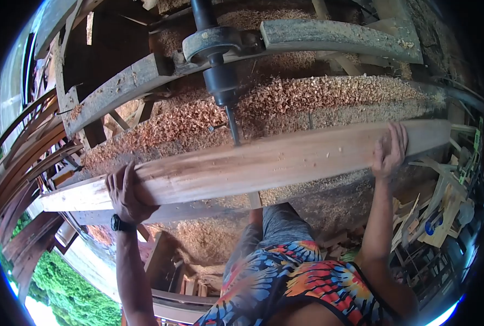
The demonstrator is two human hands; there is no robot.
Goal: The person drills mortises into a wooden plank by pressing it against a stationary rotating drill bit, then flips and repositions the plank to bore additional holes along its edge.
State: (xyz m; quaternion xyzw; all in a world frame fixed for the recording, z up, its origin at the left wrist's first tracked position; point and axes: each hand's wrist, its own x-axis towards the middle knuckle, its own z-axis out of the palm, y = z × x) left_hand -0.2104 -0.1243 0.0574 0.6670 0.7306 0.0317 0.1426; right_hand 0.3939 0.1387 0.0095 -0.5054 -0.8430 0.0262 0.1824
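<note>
A long pale wooden plank [263,163] lies across the view under a dark drill chuck [220,81]. The thin bit [232,125] points down at the plank's far edge. Near the plank's left part, my left hand [126,196] grips it with the fingers over the top, a dark watch [120,222] on the wrist. Toward the right end, my right hand [391,149] holds the plank with bent fingers on its upper face. The undersides of both grips are hidden.
Wood shavings [329,92] are heaped behind the plank. Curved timber beams [339,39] flank the drill. Scrap wood [443,201] lies at the right, and stacked boards [22,146] stand at the left. A wooden frame [163,258] is below left.
</note>
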